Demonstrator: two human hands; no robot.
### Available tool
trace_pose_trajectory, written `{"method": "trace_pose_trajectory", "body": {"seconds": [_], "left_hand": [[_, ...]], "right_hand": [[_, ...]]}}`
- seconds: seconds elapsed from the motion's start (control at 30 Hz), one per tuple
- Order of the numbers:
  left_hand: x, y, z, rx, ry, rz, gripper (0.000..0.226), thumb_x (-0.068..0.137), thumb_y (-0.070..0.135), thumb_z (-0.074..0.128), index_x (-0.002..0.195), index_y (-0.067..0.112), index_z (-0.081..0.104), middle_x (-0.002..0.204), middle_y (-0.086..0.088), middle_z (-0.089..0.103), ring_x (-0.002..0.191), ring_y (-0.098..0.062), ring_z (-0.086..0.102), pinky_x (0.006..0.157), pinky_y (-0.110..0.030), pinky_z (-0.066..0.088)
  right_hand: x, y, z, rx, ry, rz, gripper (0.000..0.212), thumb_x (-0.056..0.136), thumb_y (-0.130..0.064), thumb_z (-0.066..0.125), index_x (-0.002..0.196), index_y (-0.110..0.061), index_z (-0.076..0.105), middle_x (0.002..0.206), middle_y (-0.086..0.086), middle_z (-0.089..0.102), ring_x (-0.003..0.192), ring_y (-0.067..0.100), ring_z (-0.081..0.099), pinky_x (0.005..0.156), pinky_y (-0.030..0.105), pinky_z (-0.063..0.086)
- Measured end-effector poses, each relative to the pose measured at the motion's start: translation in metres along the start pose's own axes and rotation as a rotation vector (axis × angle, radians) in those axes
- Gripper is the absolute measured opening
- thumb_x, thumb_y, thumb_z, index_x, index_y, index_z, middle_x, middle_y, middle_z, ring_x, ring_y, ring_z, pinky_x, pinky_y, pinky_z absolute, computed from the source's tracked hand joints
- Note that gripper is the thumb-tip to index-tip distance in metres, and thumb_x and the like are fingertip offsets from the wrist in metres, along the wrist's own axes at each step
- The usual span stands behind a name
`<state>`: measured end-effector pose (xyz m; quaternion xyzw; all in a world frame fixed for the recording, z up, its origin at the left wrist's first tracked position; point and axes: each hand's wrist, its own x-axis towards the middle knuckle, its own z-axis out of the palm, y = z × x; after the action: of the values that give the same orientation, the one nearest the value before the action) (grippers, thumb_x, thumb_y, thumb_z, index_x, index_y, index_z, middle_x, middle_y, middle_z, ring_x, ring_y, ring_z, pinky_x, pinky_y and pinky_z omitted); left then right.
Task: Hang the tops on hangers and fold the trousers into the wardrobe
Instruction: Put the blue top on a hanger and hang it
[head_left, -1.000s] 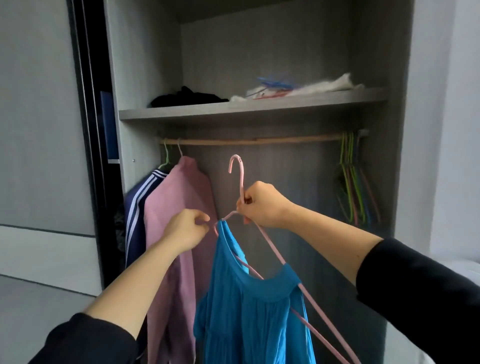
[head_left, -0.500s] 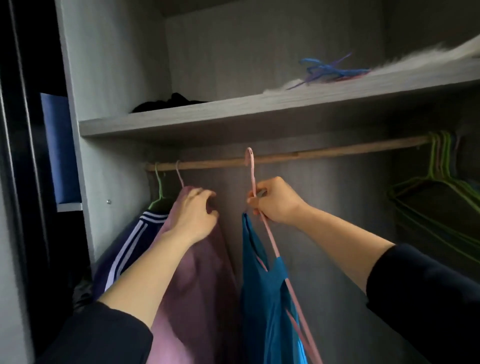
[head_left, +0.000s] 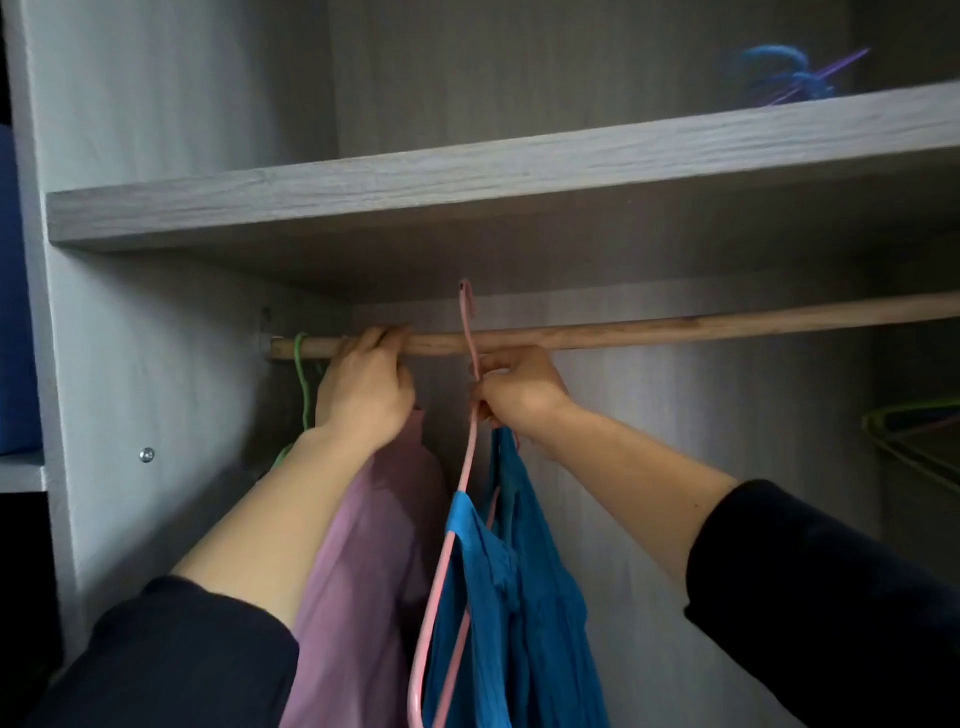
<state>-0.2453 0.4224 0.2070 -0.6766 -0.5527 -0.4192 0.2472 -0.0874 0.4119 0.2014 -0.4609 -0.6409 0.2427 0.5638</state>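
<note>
The right grip (head_left: 519, 389), a bare hand just under the rod (head_left: 675, 330), pinches the neck of a pink hanger (head_left: 470, 452) between curled fingers. The hanger's stem crosses in front of the rod and its hook stands above it; whether the hook bears on the rod I cannot tell. The blue top (head_left: 524, 597) hangs on this hanger, straight below the right grip, inside the wardrobe. The left grip (head_left: 363, 384) reaches up beside it, its fingers curled over the rod, with a mauve top (head_left: 363, 571) hanging just beneath the wrist and touching the blue top's hanger side. Left of that, a green hanger (head_left: 300, 358) hooks over the rod's end. A grey shelf (head_left: 467, 176) runs above the rod, with blurred blue hangers (head_left: 779, 73) on it. More green hangers (head_left: 914, 436) hang far right.
</note>
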Motion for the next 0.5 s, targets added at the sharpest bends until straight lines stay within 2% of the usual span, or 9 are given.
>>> {"method": "trace_pose_trajectory", "body": {"seconds": [0.17, 0.33, 0.43, 0.5], "left_hand": [[-0.002, -0.007, 0.005, -0.058, 0.058, 0.041, 0.052, 0.088, 0.006, 0.046, 0.14, 0.014, 0.047, 0.143, -0.007, 0.045, 0.131, -0.029, 0.041, 0.109, -0.034, 0.03], [-0.002, -0.005, 0.003, -0.055, 0.052, 0.035, 0.05, 0.089, 0.006, 0.045, 0.138, 0.013, 0.048, 0.142, -0.008, 0.048, 0.13, -0.03, 0.043, 0.111, -0.037, 0.03], [0.001, -0.005, 0.0, -0.033, 0.026, 0.035, 0.049, 0.09, 0.007, 0.046, 0.139, 0.012, 0.047, 0.142, -0.01, 0.047, 0.13, -0.032, 0.042, 0.113, -0.038, 0.027], [0.001, -0.003, -0.001, -0.025, -0.004, 0.023, 0.05, 0.09, 0.009, 0.046, 0.14, 0.012, 0.045, 0.144, -0.011, 0.044, 0.131, -0.033, 0.04, 0.113, -0.037, 0.026]], "right_hand": [[0.003, 0.014, 0.028, 0.053, -0.002, -0.004, 0.033, 0.08, 0.007, 0.054, 0.064, -0.02, 0.062, 0.056, 0.004, 0.063, 0.04, 0.009, 0.058, 0.039, 0.016, 0.043], [0.001, 0.028, 0.041, 0.051, -0.013, 0.004, 0.031, 0.075, 0.006, 0.054, 0.061, -0.021, 0.062, 0.052, 0.005, 0.062, 0.047, 0.018, 0.061, 0.04, 0.021, 0.044], [-0.001, 0.035, 0.037, 0.047, -0.01, 0.008, 0.032, 0.075, 0.006, 0.055, 0.061, -0.022, 0.061, 0.046, 0.002, 0.06, 0.04, 0.013, 0.059, 0.039, 0.017, 0.041], [-0.004, 0.038, 0.031, 0.037, -0.049, 0.001, 0.027, 0.08, 0.004, 0.056, 0.069, -0.02, 0.062, 0.048, 0.001, 0.061, 0.037, 0.01, 0.057, 0.036, 0.014, 0.039]]}}
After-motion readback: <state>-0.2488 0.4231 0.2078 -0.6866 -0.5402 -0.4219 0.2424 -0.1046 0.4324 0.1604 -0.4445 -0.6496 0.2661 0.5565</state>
